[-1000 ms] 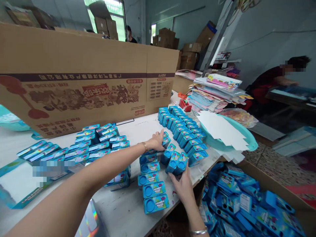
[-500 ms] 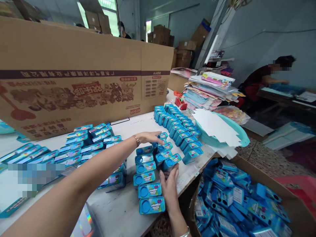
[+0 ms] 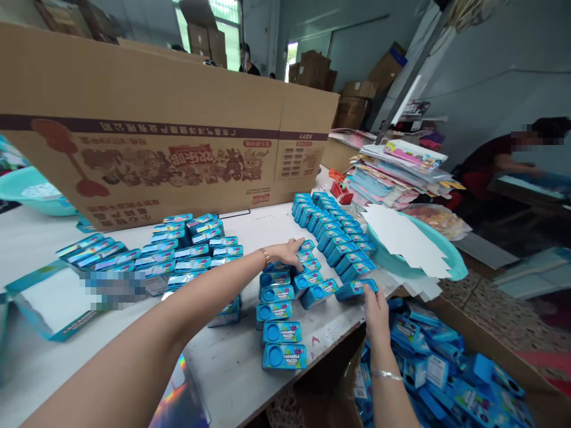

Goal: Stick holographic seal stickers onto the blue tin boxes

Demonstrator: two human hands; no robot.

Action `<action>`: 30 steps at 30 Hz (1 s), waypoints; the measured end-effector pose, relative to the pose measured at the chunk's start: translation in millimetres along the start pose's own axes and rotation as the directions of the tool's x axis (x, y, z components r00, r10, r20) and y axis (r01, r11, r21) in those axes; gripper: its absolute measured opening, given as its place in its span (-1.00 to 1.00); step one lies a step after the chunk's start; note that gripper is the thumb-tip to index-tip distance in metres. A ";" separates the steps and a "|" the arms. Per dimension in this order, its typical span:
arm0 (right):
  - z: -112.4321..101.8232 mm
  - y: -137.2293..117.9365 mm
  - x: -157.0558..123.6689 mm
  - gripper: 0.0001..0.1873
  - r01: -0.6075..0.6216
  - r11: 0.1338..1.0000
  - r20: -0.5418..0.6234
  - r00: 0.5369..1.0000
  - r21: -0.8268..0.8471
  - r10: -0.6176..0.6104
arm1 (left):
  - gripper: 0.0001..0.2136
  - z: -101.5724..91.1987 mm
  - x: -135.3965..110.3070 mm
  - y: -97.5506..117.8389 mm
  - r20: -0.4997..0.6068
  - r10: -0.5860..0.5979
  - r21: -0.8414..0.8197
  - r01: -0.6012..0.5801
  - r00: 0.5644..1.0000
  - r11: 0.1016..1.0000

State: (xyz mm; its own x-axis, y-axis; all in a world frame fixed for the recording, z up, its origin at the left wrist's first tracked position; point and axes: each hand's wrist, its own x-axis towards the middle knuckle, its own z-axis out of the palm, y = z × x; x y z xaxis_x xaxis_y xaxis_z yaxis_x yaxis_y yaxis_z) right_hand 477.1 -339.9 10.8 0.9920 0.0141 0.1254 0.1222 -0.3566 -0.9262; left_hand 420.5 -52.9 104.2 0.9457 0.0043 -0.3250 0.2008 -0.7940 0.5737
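My left hand [image 3: 289, 254] reaches over the far end of a double row of blue boxes with printed tops. Its thumb and fingers are spread apart and rest against the boxes [image 3: 306, 255] there; the hand hides some of them. My right hand [image 3: 377, 302] grips the corner of a blue box [image 3: 352, 290] between thumb and fingers. That box stands at the near end of the right-hand row [image 3: 341, 248]. Between the two hands is another blue box [image 3: 320, 291], while the nearest box of the left row [image 3: 284, 356] stands close to the table edge.
A large cardboard carton [image 3: 214, 131] stands across the back of the table. More blue boxes [image 3: 191, 252] stand at left beside a shallow blue tray [image 3: 66, 327]. A carton of loose blue boxes [image 3: 446, 356] is below right. A turquoise basin [image 3: 455, 261] holds white card. A co-worker [image 3: 499, 145] sits at right.
My right hand has moved right and away from me, from beside the middle boxes to the right row's end, where a box now stands in its grip. The view has turned left.
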 end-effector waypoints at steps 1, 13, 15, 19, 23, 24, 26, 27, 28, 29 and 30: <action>1.0 1.4 -9.0 -0.23 -0.011 1.000 0.006 1.000 0.002 0.011 | 0.10 -0.1 -1.7 0.0 -0.006 -0.002 -0.011 0.002 1.000 1.000; -7.3 -45.2 -70.2 0.08 0.120 0.883 0.192 0.981 -0.453 -0.035 | -0.22 -3.9 -112.9 -14.5 -0.363 0.059 0.082 -0.031 0.930 0.996; -10.4 -50.5 -72.2 0.09 0.170 0.765 0.262 0.965 -0.622 -0.001 | -0.27 7.2 -152.8 -27.2 -0.403 0.110 0.159 -0.049 0.908 0.986; -32.7 -37.1 -57.9 -0.06 0.268 0.664 0.427 0.900 -0.699 0.086 | -0.15 45.7 -215.8 -52.3 -0.419 0.102 0.349 0.057 0.902 0.935; -43.2 -28.0 -34.2 -0.34 0.493 0.826 0.740 0.656 -0.272 -0.148 | -0.06 76.1 -229.0 -65.8 -0.439 0.017 0.471 0.214 0.898 0.856; -39.8 -29.4 -30.8 -0.43 0.527 0.833 0.774 0.594 -0.170 -0.218 | -0.07 79.6 -226.3 -66.9 -0.447 0.009 0.484 0.233 0.895 0.844; -28.2 -32.6 -28.4 -0.51 0.579 0.812 0.788 0.533 -0.072 -0.310 | -0.13 82.3 -218.9 -67.4 -0.447 0.009 0.492 0.238 0.894 0.837; -21.5 -32.7 -29.0 -0.52 0.605 0.794 0.772 0.533 -0.061 -0.346 | -0.16 82.2 -215.4 -67.2 -0.444 0.009 0.488 0.233 0.896 0.841; -15.3 -31.1 -30.4 -0.52 0.628 0.775 0.744 0.549 -0.066 -0.381 | -0.18 81.7 -212.3 -67.0 -0.441 0.007 0.480 0.229 0.898 0.847; -10.2 -27.7 -32.4 -0.49 0.646 0.759 0.705 0.576 -0.082 -0.414 | -0.20 80.9 -209.7 -66.9 -0.440 0.002 0.469 0.227 0.898 0.853; -6.5 -23.0 -34.8 -0.44 0.660 0.744 0.662 0.604 -0.103 -0.444 | -0.20 80.1 -207.3 -67.0 -0.444 -0.005 0.458 0.232 0.896 0.858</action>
State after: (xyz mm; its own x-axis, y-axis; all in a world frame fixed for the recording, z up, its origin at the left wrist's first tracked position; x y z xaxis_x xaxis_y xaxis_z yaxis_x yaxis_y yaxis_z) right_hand 439.6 -338.3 30.1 0.5656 0.7855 0.2511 0.7422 -0.3521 -0.5702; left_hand 190.6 -49.3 72.9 0.9598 0.2777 0.0396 0.2744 -0.9588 0.0733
